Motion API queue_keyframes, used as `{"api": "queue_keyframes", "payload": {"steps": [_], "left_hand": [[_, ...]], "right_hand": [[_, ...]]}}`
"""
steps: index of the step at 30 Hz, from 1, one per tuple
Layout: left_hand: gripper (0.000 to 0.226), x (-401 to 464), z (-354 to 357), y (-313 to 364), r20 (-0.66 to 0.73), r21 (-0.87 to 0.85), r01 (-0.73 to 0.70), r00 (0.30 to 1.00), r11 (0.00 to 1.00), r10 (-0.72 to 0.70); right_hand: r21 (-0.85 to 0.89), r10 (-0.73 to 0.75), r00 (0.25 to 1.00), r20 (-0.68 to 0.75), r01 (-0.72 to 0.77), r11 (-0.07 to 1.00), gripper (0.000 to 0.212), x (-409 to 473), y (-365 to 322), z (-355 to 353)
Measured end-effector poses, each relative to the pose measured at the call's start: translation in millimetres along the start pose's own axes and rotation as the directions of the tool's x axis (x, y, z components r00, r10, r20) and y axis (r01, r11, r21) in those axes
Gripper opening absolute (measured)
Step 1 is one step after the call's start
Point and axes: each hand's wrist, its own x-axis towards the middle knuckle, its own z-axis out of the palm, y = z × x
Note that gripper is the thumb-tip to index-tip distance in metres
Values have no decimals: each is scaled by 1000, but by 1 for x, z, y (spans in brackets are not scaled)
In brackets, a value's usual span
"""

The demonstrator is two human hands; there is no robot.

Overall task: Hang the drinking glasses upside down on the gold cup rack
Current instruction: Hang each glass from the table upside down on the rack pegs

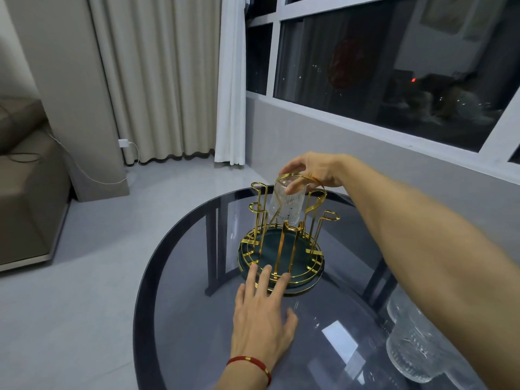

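Observation:
The gold cup rack with a dark green round base stands on the glass table, its looped prongs pointing up. My right hand grips the base end of a clear ribbed drinking glass, held upside down and slightly tilted over the rack's far prongs, just behind the top carry loop. My left hand lies flat on the table with its fingers spread, fingertips touching the rack's near rim. Other clear glasses stand at the table's right, partly hidden by my right forearm.
The round dark glass table has a black rim, with its near left edge dropping to a grey tiled floor. A window and low wall run behind the table. A beige sofa stands at far left, curtains behind.

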Motion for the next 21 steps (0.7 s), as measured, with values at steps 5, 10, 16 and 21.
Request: {"api": "queue_keyframes", "payload": {"steps": [5,10,16,21], "left_hand": [[66,1,-2,0,20,10,6,1000,1000,-7],[66,2,-7,2,-5,12,7,1000,1000,-7],[66,-5,-20,12,4,32,-3,1000,999,3],[54,-21,-29,60,-185,-91,-242,957,966,222]], "right_hand": [[155,13,1000,-2,-12,988,38,-4,3,0],[201,-6,976,-218,51,978,29,-33,6,2],[154,-27,861,-509,122,980,16,-145,28,13],[160,8,754,-657,130,979,23,-250,67,62]]}}
